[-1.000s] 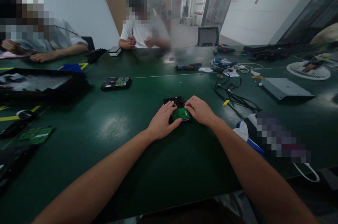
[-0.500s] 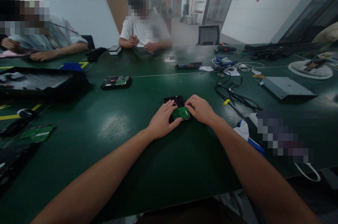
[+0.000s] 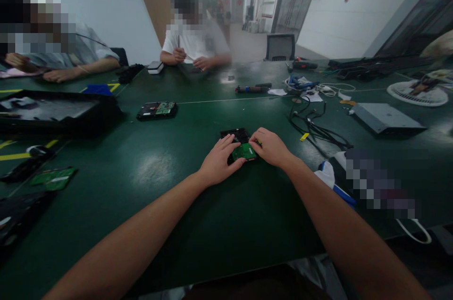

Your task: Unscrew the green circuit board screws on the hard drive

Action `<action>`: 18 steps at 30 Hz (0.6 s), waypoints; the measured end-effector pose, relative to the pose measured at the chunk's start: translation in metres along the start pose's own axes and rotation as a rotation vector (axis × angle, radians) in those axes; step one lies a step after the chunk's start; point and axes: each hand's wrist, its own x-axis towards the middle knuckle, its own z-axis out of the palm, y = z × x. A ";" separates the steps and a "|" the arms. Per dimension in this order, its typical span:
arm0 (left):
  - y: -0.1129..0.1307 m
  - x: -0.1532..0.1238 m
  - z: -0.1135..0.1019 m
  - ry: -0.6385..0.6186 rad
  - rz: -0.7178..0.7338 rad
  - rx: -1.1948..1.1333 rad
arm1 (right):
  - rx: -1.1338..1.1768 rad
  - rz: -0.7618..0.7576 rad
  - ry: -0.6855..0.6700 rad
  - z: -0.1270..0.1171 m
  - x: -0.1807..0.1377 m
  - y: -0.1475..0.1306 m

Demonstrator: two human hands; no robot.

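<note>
A hard drive [image 3: 234, 136] lies on the green tabletop in front of me, its green circuit board [image 3: 244, 151] facing up. My left hand [image 3: 218, 161] grips it from the left, with fingers over its far part and the thumb along the near edge. At the drive's right edge is my right hand [image 3: 268, 145], closed in a pinch against the board. A small yellow-and-dark piece shows between its fingers; the rest is hidden, and I cannot tell what it is.
Another hard drive [image 3: 156, 110] lies farther left. A black tray [image 3: 60, 123], a loose circuit board [image 3: 56, 177] and a dark device [image 3: 21, 215] are at left. Black cables [image 3: 314, 130] and a metal box [image 3: 387, 118] lie right. Two people sit across the table.
Both hands hold almost the same pose on the drive. The whole view has shifted very slightly.
</note>
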 end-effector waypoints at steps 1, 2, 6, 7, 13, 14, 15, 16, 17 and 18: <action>0.001 0.000 -0.001 -0.003 -0.003 -0.002 | 0.009 -0.009 0.006 0.000 0.000 0.001; 0.001 0.000 -0.001 -0.006 -0.006 -0.004 | 0.014 -0.018 0.012 0.000 -0.001 0.001; 0.003 0.000 -0.003 -0.013 -0.011 -0.004 | 0.019 -0.035 0.024 0.000 -0.002 0.002; 0.003 0.000 -0.003 -0.012 -0.009 -0.001 | 0.021 -0.036 0.025 0.000 -0.002 0.002; 0.004 -0.001 -0.004 -0.014 -0.009 0.003 | 0.036 -0.028 0.066 0.000 -0.002 0.006; 0.004 -0.001 -0.004 -0.016 -0.011 0.002 | 0.036 -0.020 0.083 0.000 -0.002 0.007; 0.004 -0.001 -0.005 -0.019 -0.011 0.001 | 0.036 -0.011 0.099 -0.001 -0.002 0.007; 0.003 0.000 -0.005 -0.022 -0.011 0.002 | 0.038 -0.005 0.112 -0.001 -0.002 0.007; 0.003 0.000 -0.005 -0.024 -0.011 0.002 | 0.043 -0.002 0.120 -0.002 -0.002 0.007; 0.003 0.000 -0.005 -0.025 -0.012 0.003 | 0.049 0.001 0.126 -0.002 -0.002 0.007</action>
